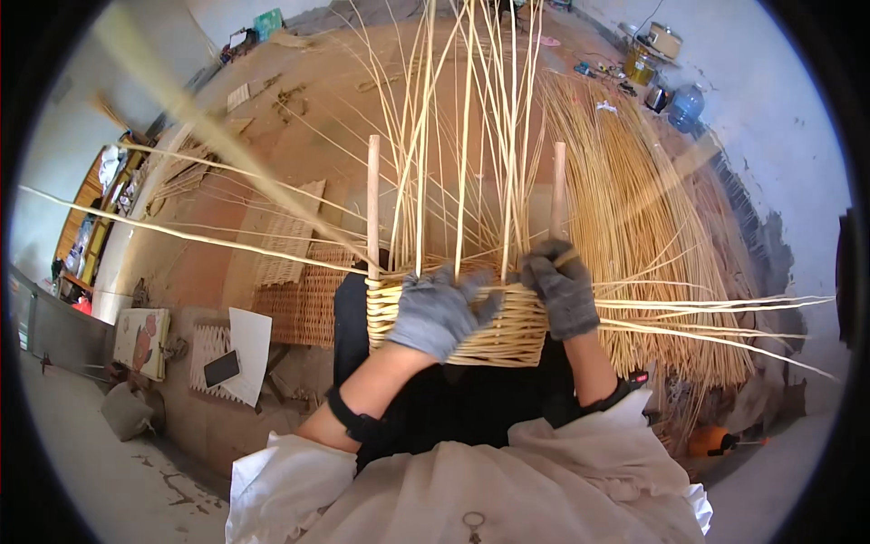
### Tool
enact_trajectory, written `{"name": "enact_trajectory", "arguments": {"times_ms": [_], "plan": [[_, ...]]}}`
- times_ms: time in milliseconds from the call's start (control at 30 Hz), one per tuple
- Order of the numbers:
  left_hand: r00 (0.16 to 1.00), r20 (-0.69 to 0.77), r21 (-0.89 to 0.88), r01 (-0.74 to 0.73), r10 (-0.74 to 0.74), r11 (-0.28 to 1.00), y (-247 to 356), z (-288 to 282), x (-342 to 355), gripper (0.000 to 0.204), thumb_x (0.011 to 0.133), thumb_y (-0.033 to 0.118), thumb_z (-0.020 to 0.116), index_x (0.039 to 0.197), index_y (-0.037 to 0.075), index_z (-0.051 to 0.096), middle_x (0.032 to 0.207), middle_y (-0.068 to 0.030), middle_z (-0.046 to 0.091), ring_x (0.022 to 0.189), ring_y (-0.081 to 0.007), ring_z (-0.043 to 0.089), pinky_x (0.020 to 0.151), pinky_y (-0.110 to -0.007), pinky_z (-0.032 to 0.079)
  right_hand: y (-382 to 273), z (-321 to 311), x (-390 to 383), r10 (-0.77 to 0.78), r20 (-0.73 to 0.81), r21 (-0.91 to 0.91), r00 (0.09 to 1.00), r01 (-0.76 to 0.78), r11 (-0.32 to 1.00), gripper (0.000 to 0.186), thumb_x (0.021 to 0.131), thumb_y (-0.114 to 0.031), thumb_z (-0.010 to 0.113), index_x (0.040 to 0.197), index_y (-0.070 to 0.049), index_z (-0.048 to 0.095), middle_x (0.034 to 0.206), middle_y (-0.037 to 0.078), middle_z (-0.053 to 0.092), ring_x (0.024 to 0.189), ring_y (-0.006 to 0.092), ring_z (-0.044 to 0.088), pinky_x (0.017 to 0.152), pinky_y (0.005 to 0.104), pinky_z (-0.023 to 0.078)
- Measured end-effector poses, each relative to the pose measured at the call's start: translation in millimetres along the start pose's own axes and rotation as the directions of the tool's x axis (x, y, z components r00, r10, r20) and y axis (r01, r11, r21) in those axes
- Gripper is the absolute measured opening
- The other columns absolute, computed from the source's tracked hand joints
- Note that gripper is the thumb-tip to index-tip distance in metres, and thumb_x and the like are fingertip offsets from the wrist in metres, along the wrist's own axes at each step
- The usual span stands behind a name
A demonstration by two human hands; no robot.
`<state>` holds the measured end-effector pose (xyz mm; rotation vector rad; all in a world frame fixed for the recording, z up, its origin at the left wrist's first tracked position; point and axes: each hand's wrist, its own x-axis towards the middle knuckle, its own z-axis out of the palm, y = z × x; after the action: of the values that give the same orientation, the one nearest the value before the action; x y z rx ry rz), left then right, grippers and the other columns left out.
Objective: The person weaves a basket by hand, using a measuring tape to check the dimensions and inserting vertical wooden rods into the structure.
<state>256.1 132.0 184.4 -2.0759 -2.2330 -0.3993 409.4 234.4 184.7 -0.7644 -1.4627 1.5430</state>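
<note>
left hand [438,313] over woven wicker [507,346], fingers spread, probably bracing it; right hand [562,288] beside thick stake [557,181], fingers curled, can't tell what's pinched.

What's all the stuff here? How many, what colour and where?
Woven piece: one, tan, over the lap
Posts: two, light brown, at its ends
Long rods: many, pale, sticking out of it
Rod pile: one, yellowish, right floor
Woven panels: several, brown and tan, left side
Phone: one, black, lower left
Paper sheet: one, white, lower left
Water bottle: one, blue, upper right
Box: one, brown, upper right
Anything smaller is too unclear to list.
Shirt: one, whitish, bottom
Wristbands: two, black, forearms
Left hand: one, grey-gloved, on the woven piece
Right hand: one, grey-gloved, at the right post
</note>
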Motion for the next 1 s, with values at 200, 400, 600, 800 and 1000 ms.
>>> {"name": "enact_trajectory", "arguments": {"times_ms": [200, 400, 600, 800, 1000], "plan": [[0.957, 0.133, 0.108, 0.245, -0.258, 0.964, 35, 10, 5, 0.074, 0.07, 0.07, 0.05, 0.126, 0.021, 0.052, 0.104, -0.0186, 0.06, 0.1, -0.0304, 0.054, 0.091, -0.048, 0.032, -30, 30, 64, -0.22, 0.002, -0.772, 0.975, 0.142, 0.62, 0.06, 0.078, -0.004, 0.057, 0.135, -0.008, 0.037, 0.12, 0.02, 0.044, 0.085, 0.0272, 0.058, 0.078, 0.0321, 0.048], [0.945, -0.246, -0.307, 0.135, -0.216, 0.942, 8, 7, -24, 0.049, 0.074, 0.047, 0.064, 0.109, 0.013, 0.063, 0.113, -0.016, 0.054, 0.1, -0.0284, 0.054, 0.093, -0.048, 0.035, -42, -34, -72, 0.318, -0.434, -0.192, 0.843, -0.432, 0.881, 0.029, 0.091, -0.014, 0.051, 0.117, -0.003, 0.054, 0.09, 0.007, 0.061, 0.074, 0.014, 0.062, 0.041, 0.026, 0.049], [0.703, -0.451, -0.61, 0.205, -0.549, 0.765, -41, 28, -51, 0.039, 0.073, 0.015, 0.071, 0.107, -0.001, 0.059, 0.097, -0.0144, 0.061, 0.088, -0.0274, 0.059, 0.085, -0.033, 0.047, -11, 56, 33, 0.14, 0.477, 0.287, 0.868, -0.305, 0.908, 0.021, 0.079, -0.007, 0.063, 0.098, 0.0, 0.062, 0.093, 0.011, 0.06, 0.081, 0.0194, 0.061, 0.075, 0.029, 0.05], [0.694, -0.235, -0.821, 0.233, -0.68, 0.522, -60, 44, -59, 0.034, 0.075, 0.008, 0.065, 0.108, 0.003, 0.061, 0.101, -0.0151, 0.063, 0.095, -0.0264, 0.06, 0.086, -0.032, 0.046, 105, 166, 129, 0.094, 0.313, -0.924, 0.945, 0.28, 0.259, 0.02, 0.083, -0.016, 0.056, 0.097, -0.003, 0.062, 0.09, 0.011, 0.063, 0.076, 0.0257, 0.062, 0.07, 0.0359, 0.051], [0.709, -0.113, -0.866, 0.273, -0.696, 0.419, -64, 37, -62, 0.028, 0.074, 0.01, 0.067, 0.102, 0.005, 0.063, 0.087, -0.0118, 0.066, 0.081, -0.0201, 0.063, 0.077, -0.032, 0.049, 111, 157, 133, -0.051, 0.086, -0.81, 0.995, 0.099, 0.578, 0.021, 0.087, -0.02, 0.049, 0.094, -0.003, 0.061, 0.081, 0.01, 0.06, 0.069, 0.0263, 0.06, 0.065, 0.0377, 0.051]]}}
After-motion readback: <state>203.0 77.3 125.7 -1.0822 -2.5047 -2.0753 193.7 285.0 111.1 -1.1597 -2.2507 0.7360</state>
